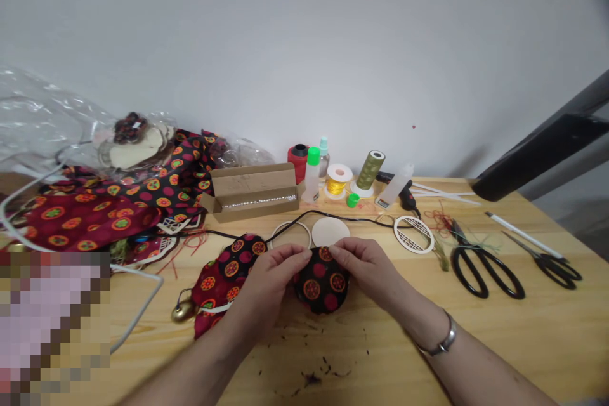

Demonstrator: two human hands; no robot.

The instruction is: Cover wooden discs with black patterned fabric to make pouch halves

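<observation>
Between my two hands is a round piece covered in dark patterned fabric (322, 285), held up just above the wooden table. My left hand (271, 279) pinches its upper left edge with thumb and finger. At the upper right edge, my right hand (361, 266) grips it the same way. Left of it lie more patterned fabric pieces (223, 273), partly covered by my left forearm. Just behind the hands are a plain pale disc (330, 231) and a thin pale ring (290, 235), whose lower part is hidden.
Large black-handled scissors (488, 269) and smaller scissors (552, 266) lie at right, near a lattice disc (413, 235). An open cardboard box (254, 193), glue bottles (311, 177) and thread spools (370, 172) line the wall. Heaped fabric (95, 219) fills the left. A black cable (352, 217) crosses behind.
</observation>
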